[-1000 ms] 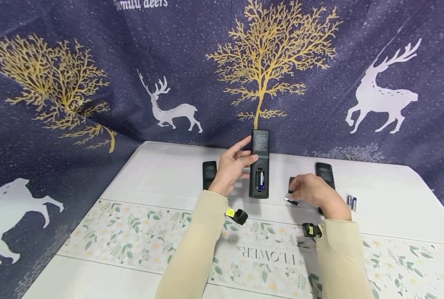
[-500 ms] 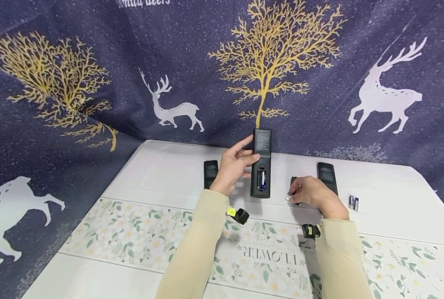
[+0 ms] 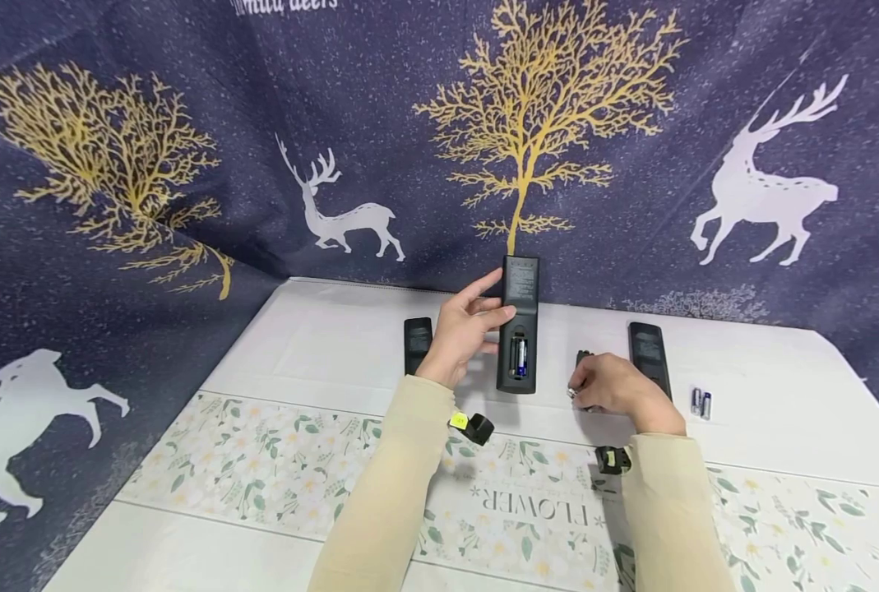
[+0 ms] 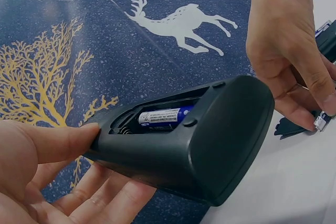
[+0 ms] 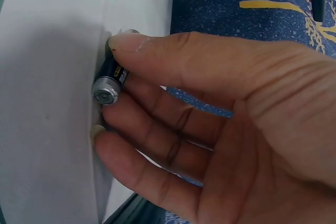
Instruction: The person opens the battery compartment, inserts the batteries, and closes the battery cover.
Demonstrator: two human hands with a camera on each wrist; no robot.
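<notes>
My left hand (image 3: 463,333) grips a black remote control (image 3: 519,288) by its side, thumb across its back. The remote stands tilted up, its back facing me and its battery compartment uncovered. One blue-and-silver battery (image 4: 164,117) lies in that compartment, and the slot beside it shows a bare spring. Low over the table to the right, my right hand (image 3: 617,385) pinches another battery (image 5: 109,82) between thumb and fingers. A small black cover (image 4: 293,128) lies on the table right by those fingers, partly hidden behind them in the head view.
A second black remote (image 3: 417,339) lies behind my left wrist. Beyond my right hand lies a third remote (image 3: 648,349), with two batteries (image 3: 701,403) side by side to its right. The deer-print cloth (image 3: 587,271) rises behind the table's back edge.
My right fingers have closed on the battery that lay on the table and now pinch it, its end tipped a little. My left hand keeps the remote almost still.
</notes>
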